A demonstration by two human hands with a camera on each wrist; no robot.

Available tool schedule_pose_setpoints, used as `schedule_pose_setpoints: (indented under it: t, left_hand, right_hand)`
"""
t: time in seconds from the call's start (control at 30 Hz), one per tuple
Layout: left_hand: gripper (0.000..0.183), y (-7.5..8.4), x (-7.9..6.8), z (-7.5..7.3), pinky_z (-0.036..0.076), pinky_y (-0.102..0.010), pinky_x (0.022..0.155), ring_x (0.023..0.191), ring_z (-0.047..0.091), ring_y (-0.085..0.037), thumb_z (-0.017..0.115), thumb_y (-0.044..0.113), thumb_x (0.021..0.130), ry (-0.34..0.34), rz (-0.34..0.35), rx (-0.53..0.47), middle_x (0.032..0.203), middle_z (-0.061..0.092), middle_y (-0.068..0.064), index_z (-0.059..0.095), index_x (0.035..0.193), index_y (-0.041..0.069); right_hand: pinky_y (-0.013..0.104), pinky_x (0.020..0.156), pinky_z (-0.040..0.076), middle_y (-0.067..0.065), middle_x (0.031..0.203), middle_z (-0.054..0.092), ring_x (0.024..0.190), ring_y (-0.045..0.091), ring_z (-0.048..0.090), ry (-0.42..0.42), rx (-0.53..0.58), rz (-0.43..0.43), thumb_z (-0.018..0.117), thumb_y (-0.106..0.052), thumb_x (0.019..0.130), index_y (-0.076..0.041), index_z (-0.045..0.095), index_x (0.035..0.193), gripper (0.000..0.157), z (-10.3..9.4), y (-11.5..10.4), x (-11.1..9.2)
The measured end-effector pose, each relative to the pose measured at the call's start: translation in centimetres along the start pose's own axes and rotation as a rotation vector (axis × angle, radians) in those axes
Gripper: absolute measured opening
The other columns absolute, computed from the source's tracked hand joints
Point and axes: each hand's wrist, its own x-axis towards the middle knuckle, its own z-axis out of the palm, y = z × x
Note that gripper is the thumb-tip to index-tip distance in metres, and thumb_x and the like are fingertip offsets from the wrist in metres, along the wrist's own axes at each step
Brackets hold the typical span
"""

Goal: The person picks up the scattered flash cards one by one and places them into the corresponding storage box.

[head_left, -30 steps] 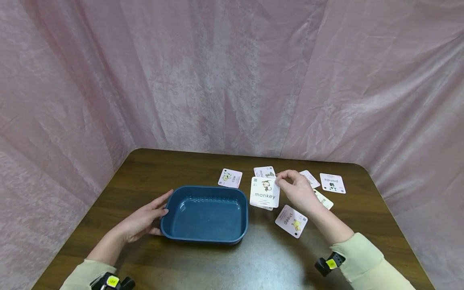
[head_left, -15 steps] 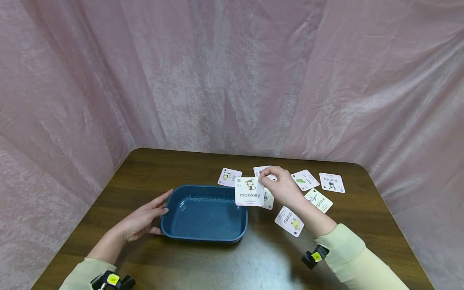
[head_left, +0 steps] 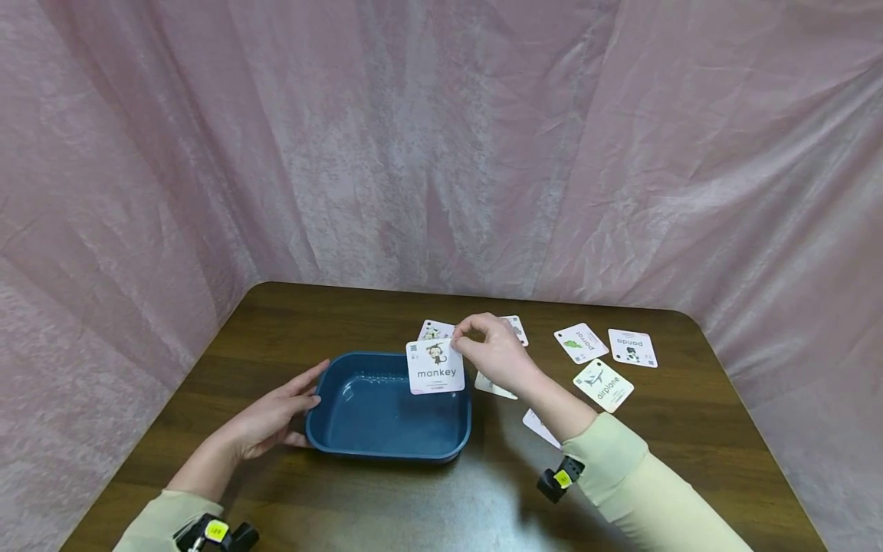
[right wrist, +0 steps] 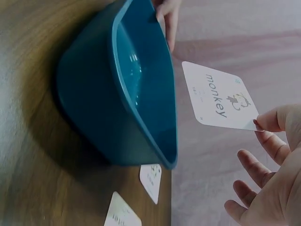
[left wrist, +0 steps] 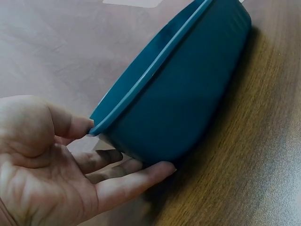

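Pinching the monkey card (head_left: 436,366) by its upper right corner, your right hand (head_left: 493,353) shows a narrow hold between thumb and index finger; the 3 other fingers stand off the card in the right wrist view. In the head view the card overlaps the far right part of the blue bin (head_left: 386,425); the right wrist view shows it apart from the rim. Your left hand (head_left: 276,414) is spread wide at the bin's left end, thumb tip on the rim (1 finger reaches low, near the base). The bin rests on the brown table (head_left: 386,506). To its right lie the parrot card (head_left: 582,343), the panda card (head_left: 632,348) and the airplane card (head_left: 603,386); 4 other cards (head_left: 493,386) lie closer to it, each partly hidden.
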Motion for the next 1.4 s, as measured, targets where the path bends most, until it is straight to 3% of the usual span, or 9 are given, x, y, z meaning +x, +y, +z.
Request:
schedule_pose_setpoints:
  t: [0.27,0.7,0.97,1.4]
  left_hand:
    - [0.064,0.2,-0.1,0.3,0.055,-0.064,0.086,0.144,0.021,-0.057,0.041,0.016,0.111,0.035,-0.018,0.015,0.168,-0.005,-0.025,0.011,0.166,0.029]
    - [0.064,0.2,-0.1,0.4,0.055,-0.064,0.085,0.144,0.02,-0.059,0.042,0.015,0.111,0.055,-0.014,0.025,0.168,-0.004,-0.026,0.013,0.166,0.029]
    - [0.064,0.2,-0.1,0.3,0.055,-0.063,0.084,0.142,0.024,-0.059,0.04,0.014,0.111,0.025,0.005,0.015,0.167,-0.004,-0.026,0.011,0.166,0.027]
    - [0.064,0.0,0.1,0.1,0.055,-0.063,0.085,0.141,0.027,-0.058,0.041,0.016,0.111,0.012,0.004,0.01,0.167,-0.004,-0.026,0.01,0.166,0.028]
  right_hand:
    - [0.043,0.097,0.04,-0.001,0.109,0.068,0.115,0.028,0.049,-0.024,-0.114,-0.028,0.072,-0.021,0.086,-0.021,0.076,0.083,0.005,2.2,-1.0,0.4]
    - [0.042,0.099,0.042,-0.006,0.099,0.068,0.11,0.028,0.054,-0.181,-0.357,-0.16,0.072,-0.024,0.087,-0.027,0.074,0.081,0.008,4.8,-1.3,-0.3]
    - [0.036,0.089,0.043,-0.009,0.093,0.064,0.101,0.022,0.05,-0.256,-0.388,-0.157,0.073,-0.024,0.088,-0.028,0.073,0.079,0.01,5.6,-1.0,-0.7]
    - [0.032,0.085,0.043,-0.009,0.104,0.065,0.102,0.018,0.047,-0.351,-0.421,-0.152,0.074,-0.026,0.09,-0.029,0.07,0.077,0.014,6.4,-0.8,-1.0]
